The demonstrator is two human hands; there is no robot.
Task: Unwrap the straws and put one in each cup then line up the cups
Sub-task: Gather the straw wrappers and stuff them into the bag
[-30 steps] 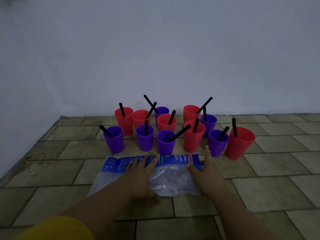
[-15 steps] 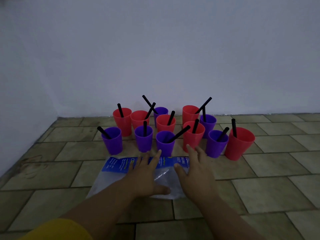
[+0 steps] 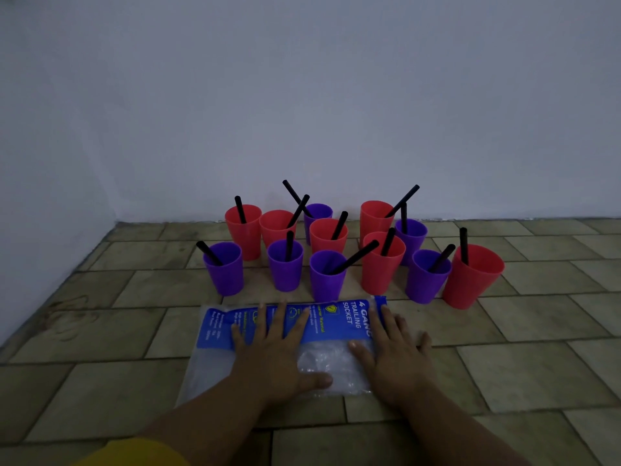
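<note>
Several red and purple plastic cups stand grouped on the tiled floor near the wall, each with a black straw [image 3: 353, 258] in it. The front row runs from a purple cup [image 3: 225, 269] on the left to a large red cup [image 3: 470, 277] on the right. A clear plastic bag with a blue printed header [image 3: 329, 319] lies flat in front of them. My left hand [image 3: 275, 348] presses flat on the bag's middle, fingers spread. My right hand [image 3: 393, 348] lies flat on the bag's right end.
A pale wall [image 3: 302, 95] rises directly behind the cups, and another wall closes the left side [image 3: 40, 230]. Bare stone tiles [image 3: 537, 348] stretch to the right and in front of the bag.
My right hand slid inward over the bag and then back out to its right end. The bag now lies flatter and wider. My left hand stayed pressing on the bag.
</note>
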